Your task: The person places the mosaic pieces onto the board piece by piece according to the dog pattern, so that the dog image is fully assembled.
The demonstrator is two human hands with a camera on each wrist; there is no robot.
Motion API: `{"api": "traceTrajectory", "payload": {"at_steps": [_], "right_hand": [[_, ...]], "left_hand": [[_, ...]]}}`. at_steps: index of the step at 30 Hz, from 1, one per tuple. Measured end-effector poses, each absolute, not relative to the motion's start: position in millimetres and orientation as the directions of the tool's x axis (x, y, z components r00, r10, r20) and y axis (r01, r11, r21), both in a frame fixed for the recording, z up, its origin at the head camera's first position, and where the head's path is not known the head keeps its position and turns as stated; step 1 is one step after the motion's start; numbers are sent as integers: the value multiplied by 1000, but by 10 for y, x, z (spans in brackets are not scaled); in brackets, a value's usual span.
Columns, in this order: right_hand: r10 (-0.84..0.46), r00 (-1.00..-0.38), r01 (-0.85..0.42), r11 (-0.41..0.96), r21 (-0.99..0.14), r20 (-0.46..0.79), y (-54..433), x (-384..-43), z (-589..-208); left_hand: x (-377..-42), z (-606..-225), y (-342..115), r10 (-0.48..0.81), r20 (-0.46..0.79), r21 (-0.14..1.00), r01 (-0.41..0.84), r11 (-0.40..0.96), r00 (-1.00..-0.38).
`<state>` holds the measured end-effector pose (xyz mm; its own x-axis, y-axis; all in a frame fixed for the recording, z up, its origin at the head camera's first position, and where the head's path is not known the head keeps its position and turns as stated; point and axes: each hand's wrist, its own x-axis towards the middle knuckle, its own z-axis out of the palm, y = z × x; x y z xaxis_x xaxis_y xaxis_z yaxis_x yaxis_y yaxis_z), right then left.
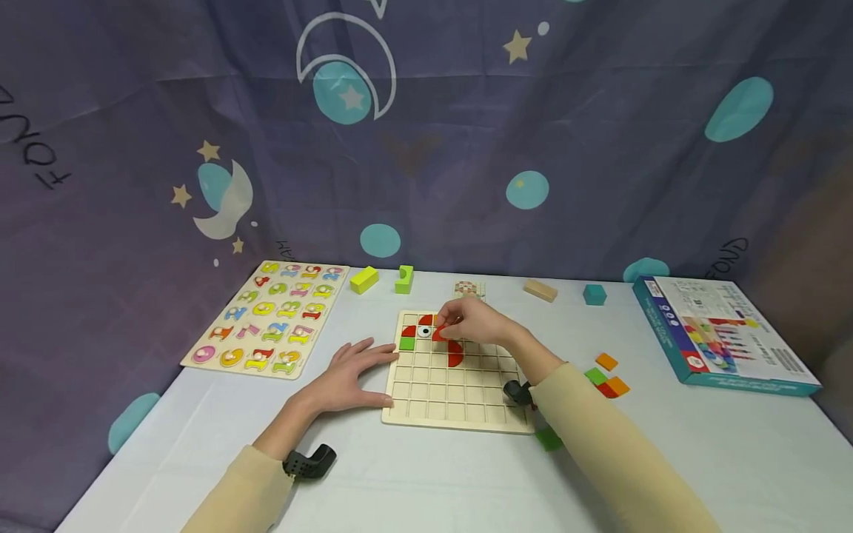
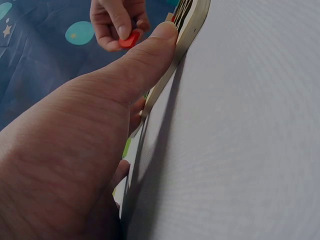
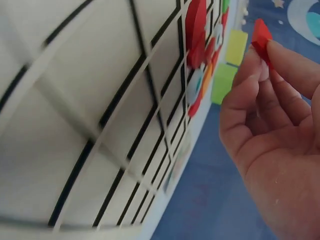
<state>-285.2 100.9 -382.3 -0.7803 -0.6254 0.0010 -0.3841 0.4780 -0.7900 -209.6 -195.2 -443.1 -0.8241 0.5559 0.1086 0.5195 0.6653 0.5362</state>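
Observation:
A wooden grid board lies on the table with several coloured tiles in its upper left squares. Among them are a white tile with an eye, a green square tile and red rounded tiles. Above the board, thumb and fingers of my right hand pinch a red tile, held clear of the grid in the right wrist view. My left hand rests beside the board, fingers spread, the thumb touching its left edge.
A number puzzle lies to the left. Yellow and green blocks, a patterned card, a wooden block and a teal cube stand behind. Loose tiles and a flat box are on the right.

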Motion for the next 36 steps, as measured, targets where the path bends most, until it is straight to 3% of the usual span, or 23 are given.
{"api": "traceTrajectory", "payload": {"at_steps": [13,25,36], "right_hand": [[-597,-798,-375,595,-711,-79,723,-2896,-3896],[-605,-794,-451,655,-606,-63,613,-2890,-3920],[-604,-795,-451,656,-606,-62,671,-2855,-3907]], "left_hand": [[-2084,-4422,-1942,551,98,536,510,673,-829],[-2086,-4420,-1952,550,96,531,510,677,-830],[-2083,-4420,-1943,550,101,531,513,675,-829]]}}
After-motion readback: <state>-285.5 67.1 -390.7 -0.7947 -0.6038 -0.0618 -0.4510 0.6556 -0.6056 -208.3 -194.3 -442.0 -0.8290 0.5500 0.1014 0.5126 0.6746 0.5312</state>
